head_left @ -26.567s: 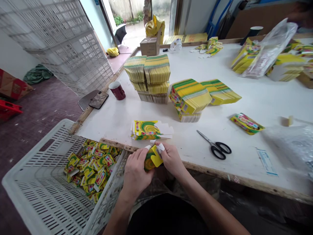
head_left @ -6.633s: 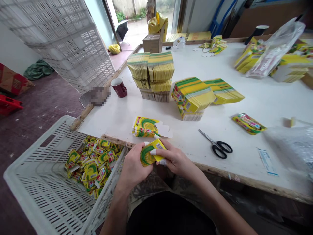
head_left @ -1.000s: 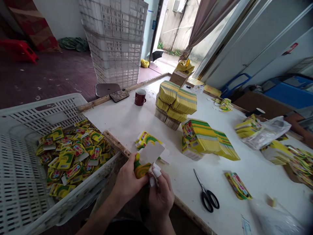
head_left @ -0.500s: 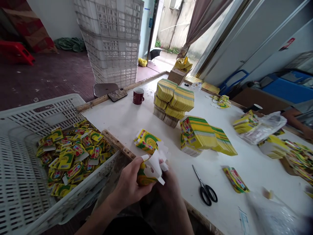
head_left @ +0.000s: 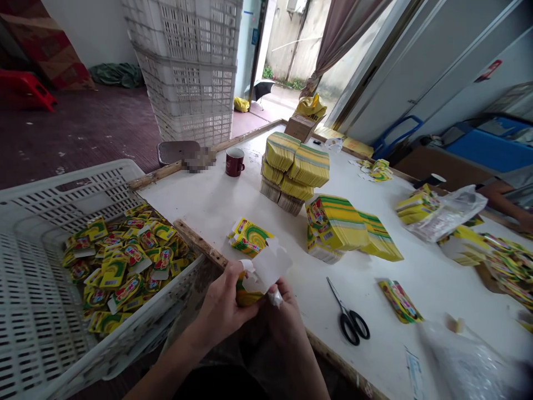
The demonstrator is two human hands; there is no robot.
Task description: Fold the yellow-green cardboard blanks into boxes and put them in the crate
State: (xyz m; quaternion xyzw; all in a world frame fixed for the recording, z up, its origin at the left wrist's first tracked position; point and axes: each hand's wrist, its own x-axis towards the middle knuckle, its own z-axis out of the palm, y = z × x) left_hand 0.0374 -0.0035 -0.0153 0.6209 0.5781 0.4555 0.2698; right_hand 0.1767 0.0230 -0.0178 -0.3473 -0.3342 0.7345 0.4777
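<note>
My left hand is closed round a small yellow-and-green carton at the table's near edge. The carton's top is open and its white flaps stick up. In the fingers of my right hand, just beside the carton's mouth, is a small clear plastic packet; its contents cannot be made out. Beyond my hands, more flat yellow cartons lie on the white table. Black-handled scissors rest to the right, with a single carton past them.
Left of the table stands a white crate with many filled-looking cartons. Stacks of flat cartons, a dark red mug and plastic bags occupy the table. Another person's arm shows at the far right.
My right hand has shifted slightly, and the clear packet in its fingers shows more plainly now. The carton's white flap has swung open to the right. My left hand keeps its hold.
</note>
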